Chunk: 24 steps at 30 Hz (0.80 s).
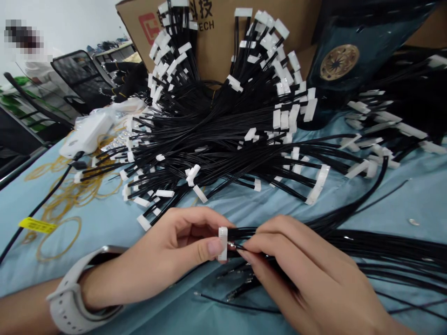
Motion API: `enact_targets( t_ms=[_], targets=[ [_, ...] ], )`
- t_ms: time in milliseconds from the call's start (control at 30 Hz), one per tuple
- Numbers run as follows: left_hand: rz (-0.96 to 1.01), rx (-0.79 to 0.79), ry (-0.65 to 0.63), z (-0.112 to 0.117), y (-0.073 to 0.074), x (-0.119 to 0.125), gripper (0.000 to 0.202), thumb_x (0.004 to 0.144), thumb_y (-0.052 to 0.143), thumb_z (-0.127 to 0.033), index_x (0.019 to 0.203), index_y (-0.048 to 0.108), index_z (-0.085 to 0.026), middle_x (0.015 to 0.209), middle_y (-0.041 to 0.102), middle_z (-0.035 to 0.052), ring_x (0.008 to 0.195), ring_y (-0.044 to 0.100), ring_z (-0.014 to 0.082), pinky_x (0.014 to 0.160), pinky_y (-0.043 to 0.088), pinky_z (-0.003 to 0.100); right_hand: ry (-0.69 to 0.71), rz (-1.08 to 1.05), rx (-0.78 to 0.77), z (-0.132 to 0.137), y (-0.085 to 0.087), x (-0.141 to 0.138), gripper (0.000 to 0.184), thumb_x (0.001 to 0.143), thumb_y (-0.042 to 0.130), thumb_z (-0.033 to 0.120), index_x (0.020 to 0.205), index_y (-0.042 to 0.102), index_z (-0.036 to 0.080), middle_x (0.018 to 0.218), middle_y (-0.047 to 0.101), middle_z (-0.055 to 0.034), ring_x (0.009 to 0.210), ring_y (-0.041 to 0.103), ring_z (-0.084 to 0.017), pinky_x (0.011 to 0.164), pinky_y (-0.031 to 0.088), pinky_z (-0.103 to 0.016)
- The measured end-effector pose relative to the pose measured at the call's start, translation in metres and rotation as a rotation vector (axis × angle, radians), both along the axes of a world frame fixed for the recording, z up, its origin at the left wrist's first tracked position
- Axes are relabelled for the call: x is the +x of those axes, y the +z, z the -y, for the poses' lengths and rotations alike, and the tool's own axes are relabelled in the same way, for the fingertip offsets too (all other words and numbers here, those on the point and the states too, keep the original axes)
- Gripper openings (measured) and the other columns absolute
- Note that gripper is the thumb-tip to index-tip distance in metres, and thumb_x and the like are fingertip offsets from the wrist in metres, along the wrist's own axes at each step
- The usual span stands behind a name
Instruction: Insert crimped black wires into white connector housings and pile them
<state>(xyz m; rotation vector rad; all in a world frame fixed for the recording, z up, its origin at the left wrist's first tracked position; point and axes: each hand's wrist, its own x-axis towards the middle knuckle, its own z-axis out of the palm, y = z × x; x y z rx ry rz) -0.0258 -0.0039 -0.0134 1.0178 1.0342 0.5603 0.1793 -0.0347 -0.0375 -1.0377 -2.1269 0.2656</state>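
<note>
Between the fingers and thumb of my left hand [174, 253] is a white connector housing [222, 244], held upright with black wires running out of its right side. My right hand [307, 270] pinches a thin black wire [240, 247] close to the housing; its metal terminal is at the housing's right face. Whether the terminal is inside cannot be made out. Below the hands lie loose black wires [240, 304] with bare metal terminals at their ends. More long black wires [394, 251] stretch off to the right.
A big pile of black cables [209, 125] with white connectors stands behind my hands, against a cardboard box [216, 56]. A dark blue pouch [342, 60] is at the back right. Rubber bands [59, 237], a white power strip [87, 135] and a yellow-tagged cord lie left. A person is in the background.
</note>
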Motion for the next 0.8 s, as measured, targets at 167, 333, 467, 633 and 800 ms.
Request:
enact_targets(
  t_ms=[167,333,467,633,800],
  targets=[
    [0.034,-0.003,0.007,0.0005,0.0006,-0.0007,0.01,0.083,0.082,-0.019,0.089,0.081,-0.026,0.073,0.077,-0.0067,0.068,0.068,0.0065,0.067,0.053,0.01,0.011,-0.046,-0.001,-0.0004,-0.0014,0.0003,0.031,0.096,0.044,0.006,0.076,0.067,0.016,0.065,0.061,-0.0024,0.055,0.054,-0.013,0.05,0.044,-0.025],
    [0.04,-0.005,-0.001,0.0005,0.0009,-0.0006,0.01,0.083,0.082,-0.019,0.089,0.081,-0.026,0.073,0.077,-0.0069,0.068,0.069,0.0062,0.067,0.053,0.009,0.026,-0.075,-0.015,-0.0022,-0.0016,-0.0005,0.032,0.093,0.045,0.004,0.073,0.066,0.016,0.064,0.061,-0.0021,0.056,0.054,-0.013,0.051,0.045,-0.024],
    [0.03,0.0,-0.021,0.001,0.0013,0.0002,0.01,0.083,0.081,-0.019,0.09,0.081,-0.027,0.074,0.076,-0.0069,0.069,0.068,0.0061,0.067,0.053,0.008,0.015,-0.089,-0.015,-0.0025,-0.0016,-0.0022,0.03,0.091,0.046,0.002,0.074,0.067,0.015,0.066,0.063,-0.0027,0.056,0.055,-0.013,0.051,0.045,-0.024],
    [0.02,0.0,-0.008,0.0024,0.0011,-0.0003,0.012,0.084,0.079,-0.015,0.088,0.082,-0.026,0.076,0.076,-0.0063,0.071,0.067,0.007,0.068,0.053,0.01,0.02,-0.1,-0.024,-0.001,-0.0031,0.0004,0.029,0.092,0.046,0.003,0.075,0.066,0.015,0.066,0.063,-0.0019,0.056,0.055,-0.012,0.051,0.045,-0.024],
    [0.04,-0.008,-0.029,0.0026,-0.0004,-0.001,0.01,0.083,0.081,-0.018,0.087,0.082,-0.027,0.076,0.075,-0.0053,0.071,0.066,0.0085,0.068,0.052,0.012,0.024,-0.099,-0.042,-0.0001,-0.0027,0.0021,0.03,0.093,0.046,0.005,0.073,0.064,0.018,0.065,0.061,-0.0007,0.057,0.055,-0.012,0.053,0.047,-0.023]
  ],
)
